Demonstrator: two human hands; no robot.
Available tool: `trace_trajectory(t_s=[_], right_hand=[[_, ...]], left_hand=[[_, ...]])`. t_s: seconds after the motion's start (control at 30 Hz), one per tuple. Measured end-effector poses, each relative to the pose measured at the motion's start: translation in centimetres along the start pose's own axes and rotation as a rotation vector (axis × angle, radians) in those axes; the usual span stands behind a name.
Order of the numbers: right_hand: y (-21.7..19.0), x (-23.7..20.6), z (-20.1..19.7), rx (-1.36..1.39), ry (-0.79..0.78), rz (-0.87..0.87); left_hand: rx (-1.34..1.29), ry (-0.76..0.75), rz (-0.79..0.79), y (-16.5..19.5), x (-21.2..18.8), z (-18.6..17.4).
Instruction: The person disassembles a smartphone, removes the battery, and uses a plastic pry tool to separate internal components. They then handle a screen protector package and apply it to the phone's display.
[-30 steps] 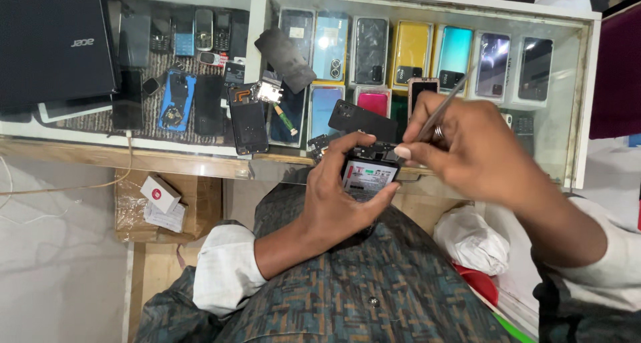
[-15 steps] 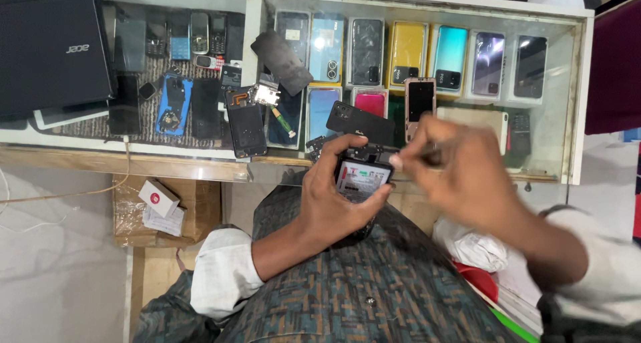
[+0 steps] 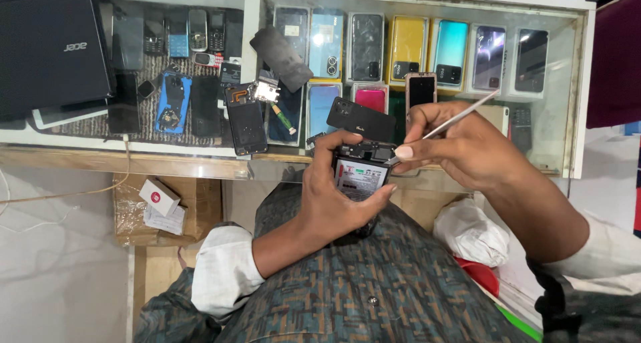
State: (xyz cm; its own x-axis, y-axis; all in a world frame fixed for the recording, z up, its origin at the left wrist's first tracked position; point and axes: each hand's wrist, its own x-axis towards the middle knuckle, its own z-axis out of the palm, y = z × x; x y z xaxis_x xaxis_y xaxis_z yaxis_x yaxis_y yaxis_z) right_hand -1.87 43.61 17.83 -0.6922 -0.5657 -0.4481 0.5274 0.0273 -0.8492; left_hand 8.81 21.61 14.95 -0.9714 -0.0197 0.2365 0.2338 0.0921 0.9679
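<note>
The opened phone [image 3: 360, 176] is just before the counter edge [image 3: 167, 161]. Left hand [image 3: 334, 196] wraps it; right hand [image 3: 461, 146] pinches a thin tool [image 3: 461, 118] touching its top.

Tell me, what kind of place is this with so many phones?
Probably a phone repair shop. A glass counter shows rows of boxed phones, loose phone parts lie on top, and the left hand holds an opened phone while the right hand works on it with a thin tool.

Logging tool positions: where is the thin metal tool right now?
Head view, right of centre: the tool is pinched in the right hand, its tip at the top edge of the opened phone held by the left hand.
</note>
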Motion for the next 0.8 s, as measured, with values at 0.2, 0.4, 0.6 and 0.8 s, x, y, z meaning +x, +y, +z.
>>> trace_trajectory(t_s=[0.2, 0.4, 0.6, 0.8], right_hand=[[1.8, -0.7, 2.3, -0.127, 0.169, -0.253], [4.1, -3.3, 5.7, -0.219, 0.312, -0.472], [3.5, -3.4, 7.2, -0.278, 0.35, -0.604], [3.4, -5.0, 8.1, -0.381, 0.476, -0.605]], left_hand=[[-0.044, 0.046, -0.05, -0.8, 0.2, 0.1], [-0.103, 0.092, 0.004, -1.0, -0.3, 0.1], [-0.105, 0.098, -0.02, -1.1, -0.1, 0.1], [-0.145, 0.111, -0.013, -1.3, -0.2, 0.2]])
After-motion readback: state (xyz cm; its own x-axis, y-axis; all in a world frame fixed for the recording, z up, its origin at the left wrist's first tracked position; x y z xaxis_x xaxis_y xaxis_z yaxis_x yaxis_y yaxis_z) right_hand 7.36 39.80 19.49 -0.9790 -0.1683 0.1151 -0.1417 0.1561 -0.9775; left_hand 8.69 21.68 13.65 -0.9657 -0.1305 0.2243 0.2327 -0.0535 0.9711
